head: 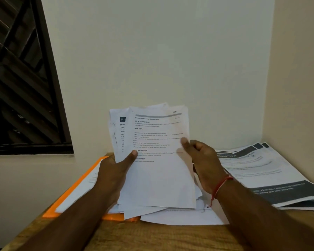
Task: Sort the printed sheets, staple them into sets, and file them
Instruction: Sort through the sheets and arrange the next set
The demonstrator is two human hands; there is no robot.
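Walled-in table, sheets over folder edge

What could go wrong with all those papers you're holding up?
The held sheets are fanned unevenly, gripped by the left hand and pinched by the right hand, so some might slip out. They could drop onto the loose sheets on the table and mix with them, undoing the sorting.
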